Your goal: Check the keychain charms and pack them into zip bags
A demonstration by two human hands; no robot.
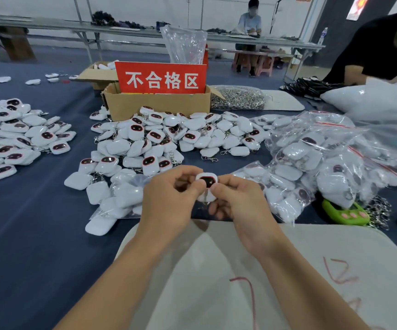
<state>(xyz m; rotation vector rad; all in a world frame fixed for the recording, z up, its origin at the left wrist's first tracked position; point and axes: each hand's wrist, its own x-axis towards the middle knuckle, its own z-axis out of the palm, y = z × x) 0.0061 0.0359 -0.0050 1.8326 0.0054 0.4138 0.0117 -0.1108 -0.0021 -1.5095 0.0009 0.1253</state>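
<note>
While hands are checking: left hand (169,198) and right hand (238,198) are together pinching one white charm (207,181), holding it just above the blue table (38,222).
Packed: zip bags (323,158) are lying filled at right.
Remaining: a loose pile (159,139) is waiting ahead, so the job is seemingly running midway.

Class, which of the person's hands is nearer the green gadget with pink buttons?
Right. The right hand sits left of the green gadget; the left hand is further left, beyond the charm that both hands pinch.
</note>
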